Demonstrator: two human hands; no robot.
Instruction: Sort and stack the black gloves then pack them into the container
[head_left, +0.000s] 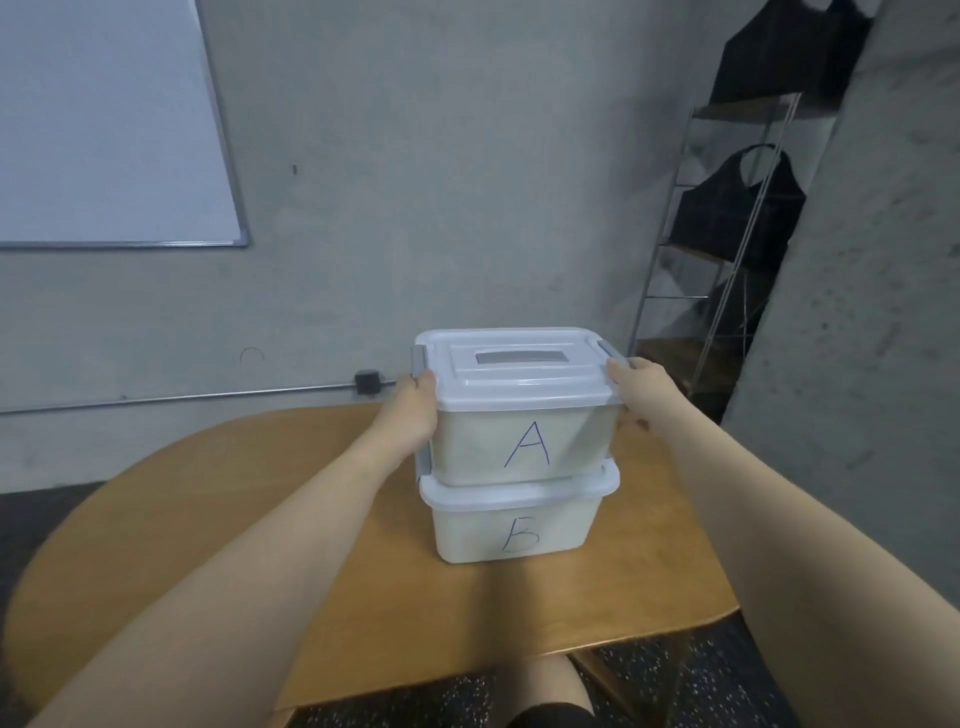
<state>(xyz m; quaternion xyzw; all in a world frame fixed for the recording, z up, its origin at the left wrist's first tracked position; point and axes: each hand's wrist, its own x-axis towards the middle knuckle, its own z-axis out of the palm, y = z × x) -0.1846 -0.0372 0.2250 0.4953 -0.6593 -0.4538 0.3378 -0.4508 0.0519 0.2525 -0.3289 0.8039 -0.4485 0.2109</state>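
Head view: two white lidded containers are sitting stacked on the wooden counter (260, 519), container A (524, 441) resting on top of container B (511, 530). The left hand (413, 410) is gripping container A's left side, its fingers wrapping around the far edge near the grey latch (420, 358). The right hand (641, 392) is holding the right side of the same box, thumb lying along the lid's rim and the other fingers curling behind, out of sight. Both lids are sitting closed. No black gloves are showing anywhere on the counter; whether they are lying inside one of the boxes I cannot tell, since the walls are cloudy. Judging from this, the task is barely beginning: nothing is sorted, stacked or packed, and the boxes probably need separating and opening first. Behind, a whiteboard (104, 130) is hanging on the wall and a metal shelf (727, 234) is carrying dark bags.
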